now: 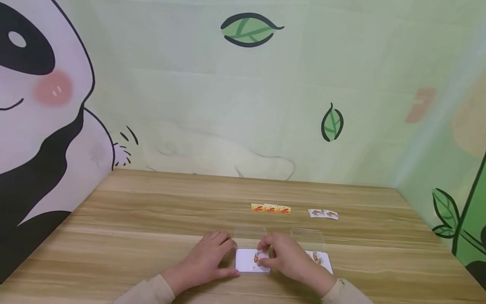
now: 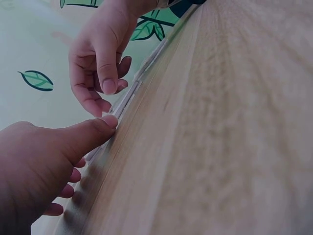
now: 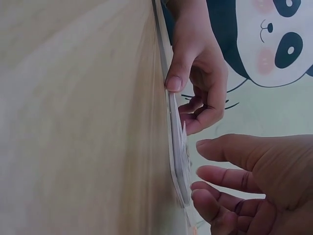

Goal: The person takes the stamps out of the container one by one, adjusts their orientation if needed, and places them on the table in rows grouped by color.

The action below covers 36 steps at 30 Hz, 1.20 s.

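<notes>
A white flat rectangular card (image 1: pixel 247 264) lies on the table in the head view, a small printed picture (image 1: pixel 256 258) at its right part. My left hand (image 1: pixel 210 259) rests at its left end, thumb near the front corner and fingers by the back corner. In the right wrist view, that thumb touches the edge of a thin white slab (image 3: pixel 178 147). My right hand (image 1: pixel 286 257) is over the card's right end, its thumb and fingers spread apart around the picture. A thin white corner (image 3: pixel 184 131) sticks up close to the right fingertips.
A second white card (image 1: pixel 322 259) with a picture lies partly behind my right hand. Clear plastic flaps (image 1: pixel 250 233) stretch behind both cards. Farther back are a strip of orange-yellow picture pieces (image 1: pixel 271 209) and two white picture pieces (image 1: pixel 323 214). A printed wall (image 1: pixel 190 105) closes the table's back.
</notes>
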{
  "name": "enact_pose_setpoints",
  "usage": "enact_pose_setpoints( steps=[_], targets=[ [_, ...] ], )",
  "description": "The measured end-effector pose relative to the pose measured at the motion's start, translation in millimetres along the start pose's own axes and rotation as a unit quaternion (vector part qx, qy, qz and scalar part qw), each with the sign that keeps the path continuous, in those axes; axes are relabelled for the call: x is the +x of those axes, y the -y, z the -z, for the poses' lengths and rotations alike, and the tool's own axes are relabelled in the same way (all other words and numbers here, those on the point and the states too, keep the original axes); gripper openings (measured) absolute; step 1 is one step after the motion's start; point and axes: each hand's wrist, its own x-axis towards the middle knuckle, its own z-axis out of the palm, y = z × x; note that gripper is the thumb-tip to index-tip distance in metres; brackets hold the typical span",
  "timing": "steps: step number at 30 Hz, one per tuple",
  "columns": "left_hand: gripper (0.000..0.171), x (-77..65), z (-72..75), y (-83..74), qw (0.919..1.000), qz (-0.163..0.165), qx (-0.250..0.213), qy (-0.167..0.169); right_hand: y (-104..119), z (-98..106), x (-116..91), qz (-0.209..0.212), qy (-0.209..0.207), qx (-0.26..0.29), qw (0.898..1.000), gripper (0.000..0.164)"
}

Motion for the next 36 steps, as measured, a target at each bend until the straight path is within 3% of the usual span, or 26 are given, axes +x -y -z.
enact_pose_setpoints(
  steps=[36],
  targets=[
    [0.049, 0.5, 0.1, 0.3, 1.0, -0.002, -0.003, -0.001, 0.9, -8.4, -0.2, 0.002, -0.02, -0.037, 0.999, 0.019]
  ],
)
